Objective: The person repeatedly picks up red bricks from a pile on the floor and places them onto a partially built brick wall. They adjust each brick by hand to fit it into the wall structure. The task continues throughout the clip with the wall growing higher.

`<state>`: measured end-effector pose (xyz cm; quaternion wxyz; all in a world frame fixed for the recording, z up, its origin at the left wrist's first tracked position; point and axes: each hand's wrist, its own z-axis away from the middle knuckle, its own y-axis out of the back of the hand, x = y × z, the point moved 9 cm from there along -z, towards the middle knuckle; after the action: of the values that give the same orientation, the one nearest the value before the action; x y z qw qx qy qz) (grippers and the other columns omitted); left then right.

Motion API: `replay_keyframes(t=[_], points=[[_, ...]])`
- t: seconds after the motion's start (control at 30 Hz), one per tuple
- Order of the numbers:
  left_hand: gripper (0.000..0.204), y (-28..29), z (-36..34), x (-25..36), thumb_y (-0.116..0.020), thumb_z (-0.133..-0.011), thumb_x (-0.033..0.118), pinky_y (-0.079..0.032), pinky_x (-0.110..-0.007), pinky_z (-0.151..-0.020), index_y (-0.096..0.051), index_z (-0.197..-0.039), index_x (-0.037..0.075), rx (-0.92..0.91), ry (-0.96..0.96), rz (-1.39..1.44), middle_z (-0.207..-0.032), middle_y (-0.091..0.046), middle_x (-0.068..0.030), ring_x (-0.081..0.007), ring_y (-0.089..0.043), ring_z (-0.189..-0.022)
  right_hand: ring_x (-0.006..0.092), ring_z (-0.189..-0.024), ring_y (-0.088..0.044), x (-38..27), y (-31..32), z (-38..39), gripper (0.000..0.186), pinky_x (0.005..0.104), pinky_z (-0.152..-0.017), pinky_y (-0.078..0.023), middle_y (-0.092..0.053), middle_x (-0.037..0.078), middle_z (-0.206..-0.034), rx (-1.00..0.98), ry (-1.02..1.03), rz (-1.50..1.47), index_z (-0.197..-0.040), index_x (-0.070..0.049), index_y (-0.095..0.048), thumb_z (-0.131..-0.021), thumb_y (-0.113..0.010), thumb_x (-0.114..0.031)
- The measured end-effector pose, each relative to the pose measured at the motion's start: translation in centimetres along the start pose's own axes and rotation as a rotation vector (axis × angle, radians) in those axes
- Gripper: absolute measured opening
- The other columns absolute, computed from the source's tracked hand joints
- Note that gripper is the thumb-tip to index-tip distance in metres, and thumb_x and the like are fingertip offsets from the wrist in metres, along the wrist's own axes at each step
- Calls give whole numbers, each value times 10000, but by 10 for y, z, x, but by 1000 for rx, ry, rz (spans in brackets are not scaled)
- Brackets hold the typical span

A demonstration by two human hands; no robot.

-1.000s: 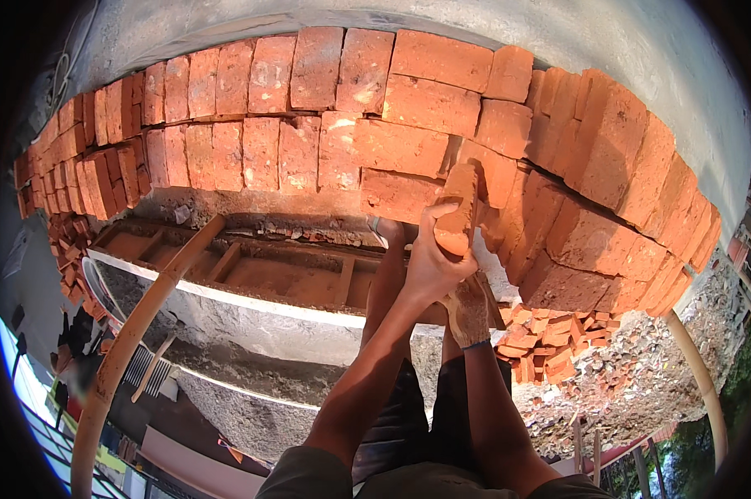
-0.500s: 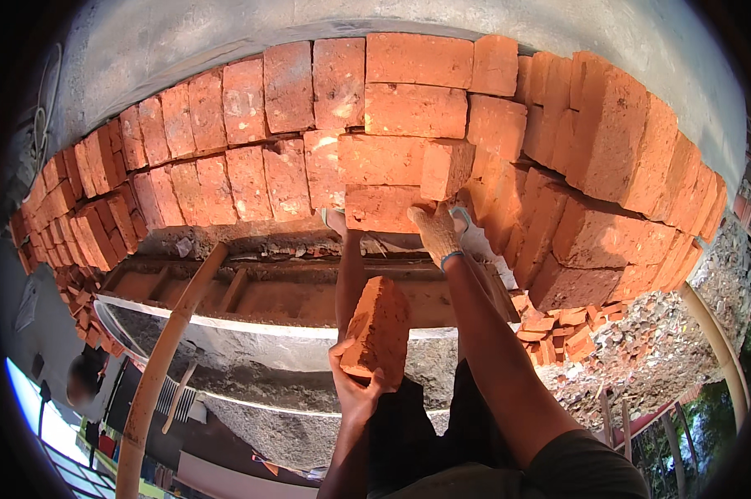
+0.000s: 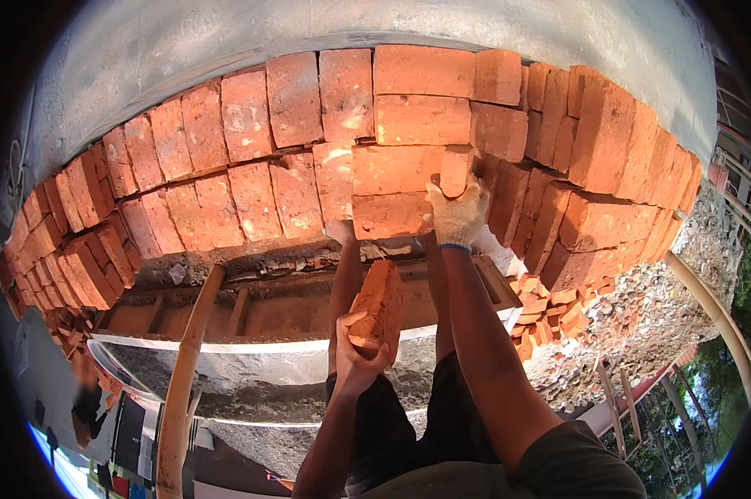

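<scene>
My bare left hand (image 3: 360, 359) is closed around the lower end of a red clay brick (image 3: 380, 301), held tilted in front of my legs. My right hand (image 3: 463, 212) wears a knitted work glove with a blue cuff. Its thumb and fingers grip the sides of another brick (image 3: 455, 170) at the near edge of the stack; the glove hides its lower part. Just left of that one, two bricks lie lengthwise, the nearer brick (image 3: 390, 215) beside my gloved thumb. Rows of stacked bricks (image 3: 296, 101) spread to both sides.
A grey concrete surface (image 3: 326, 25) lies beyond the stack. Bamboo poles (image 3: 191, 358) slant at left and right. Below the stack runs a framed ledge (image 3: 309, 318). Broken bricks (image 3: 550, 309) and rubble (image 3: 633, 333) lie at right. Another person (image 3: 86, 403) is far off at lower left.
My gloved right hand has moved from the brick's near end to grip around its sides, and that brick has turned. The left hand still holds its brick, slightly lower in view.
</scene>
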<state>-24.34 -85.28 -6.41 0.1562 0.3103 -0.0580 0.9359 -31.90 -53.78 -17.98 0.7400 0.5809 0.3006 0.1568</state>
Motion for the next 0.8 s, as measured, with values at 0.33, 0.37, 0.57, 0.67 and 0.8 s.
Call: replay_keyframes(t=[0.33, 0.37, 0.57, 0.67, 0.8], points=[[708, -58, -53, 107, -710, -814, -65, -522, -378, -1050, -437, -1453, 75, -140, -270, -31, -1275, -560, -129, -221, -598, -1217, 318, -1002, -680, 106, 32, 7, 423, 454, -889, -539, -651, 180, -1096, 138, -553, -254, -1169, 8, -583, -904, -793, -248], [702, -73, -65, 115, -708, -818, -62, -529, -368, -1027, -438, -1452, 73, -142, -260, 4, -1242, -576, -120, -210, -611, -1184, 316, -1000, -681, 109, 27, 6, 381, 451, -885, -541, -649, 177, -1095, 160, -567, -310, -1164, 4, -583, -911, -771, -211], [683, -152, -126, 158, -700, -831, -52, -551, -309, -877, -437, -1450, 66, -113, -309, -119, -1039, -637, -55, -132, -646, -975, 309, -973, -696, 125, -1, 8, 391, 450, -850, -567, -659, 189, -1106, 92, -818, -778, -1145, 24, -591, -899, -768, -223], [665, -182, -139, 150, -700, -841, -57, -548, -290, -823, -438, -1440, 65, -131, -158, 43, -1002, -634, -42, -111, -635, -908, 287, -940, -721, 124, 12, 1, 564, 424, -795, -582, -708, 218, -1121, 20, -840, -713, -1166, 83, -661, -826, -870, -316], [665, -208, -165, 156, -724, -819, -50, -566, -323, -613, -393, -1388, 44, -91, -297, 29, -931, -652, -105, -147, -671, -749, 265, -1025, -718, 126, 11, 10, 571, 392, -819, -589, -737, 203, -1187, -30, -1061, -860, -1236, 79, -701, -832, -883, -281]])
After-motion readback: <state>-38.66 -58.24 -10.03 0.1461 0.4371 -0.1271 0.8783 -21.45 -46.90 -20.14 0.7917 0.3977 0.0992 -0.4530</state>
